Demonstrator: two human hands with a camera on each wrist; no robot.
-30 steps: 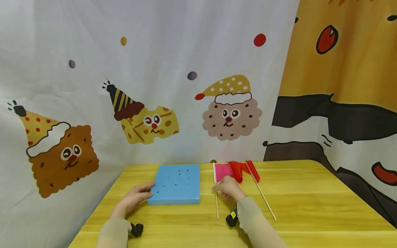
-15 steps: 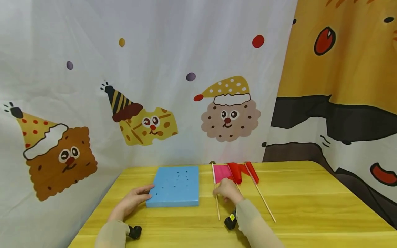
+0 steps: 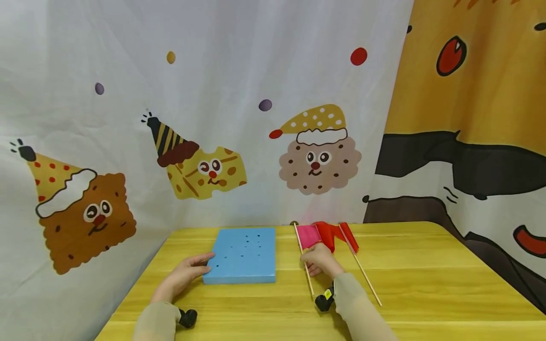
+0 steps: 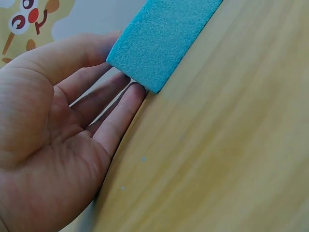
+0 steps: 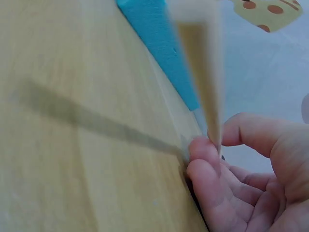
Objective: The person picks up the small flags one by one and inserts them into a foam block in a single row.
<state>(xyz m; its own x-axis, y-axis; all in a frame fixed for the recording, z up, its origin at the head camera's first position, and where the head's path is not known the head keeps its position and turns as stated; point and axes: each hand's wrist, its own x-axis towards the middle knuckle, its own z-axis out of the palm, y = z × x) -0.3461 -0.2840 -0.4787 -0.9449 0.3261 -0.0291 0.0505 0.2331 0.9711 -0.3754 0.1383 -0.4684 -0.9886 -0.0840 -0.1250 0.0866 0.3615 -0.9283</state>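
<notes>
Two beige sleeves [image 3: 155,322] with black wrist cameras [image 3: 187,318] occupy the near side of a yellow wood-grain table [image 3: 256,312]. The right hand [image 3: 323,260] pinches, between thumb and fingers, the thin stick [image 3: 310,281] of a pink flag [image 3: 306,235]; the stick's near end is raised, its shadow visible on the tabletop in the right wrist view. The left hand [image 3: 183,274] touches the left side of a blue foam block [image 3: 239,248] with nearly straight, slightly spread fingers. The block lies flat, left of the flags, its top pierced by small dark holes. Red flags [image 3: 326,235] lie just right of the pink one. Behind hangs a white curtain [image 3: 213,71] printed with hatted cartoon snacks [image 3: 209,176].
</notes>
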